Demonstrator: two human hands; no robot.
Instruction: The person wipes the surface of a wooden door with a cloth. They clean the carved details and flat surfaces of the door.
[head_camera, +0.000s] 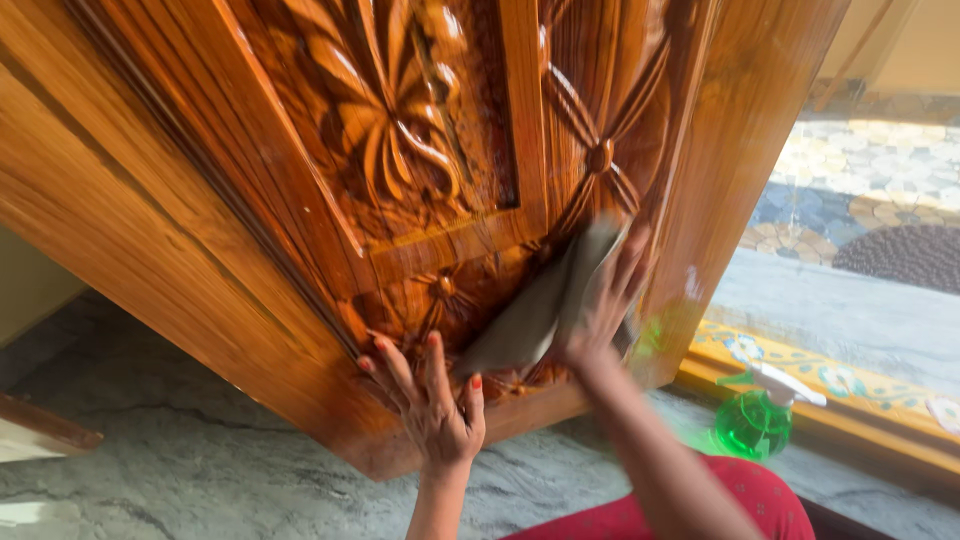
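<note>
Pressing a grey cloth (545, 300) against the carved lower panel of a varnished wooden door (200, 200).

Her right hand (600, 305) lies flat over the cloth, fingers spread and blurred, holding it against the grooves near a carved star so the fabric reaches into the relief. Her left hand (430, 400) grips nothing; its fingers are splayed open on the bottom rail just beside the cloth, seemingly bracing the door leaf. A green spray bottle (757, 415) with a white trigger stands on the stone floor (200, 460) by the threshold, near the right arm and within easy reach.
</note>
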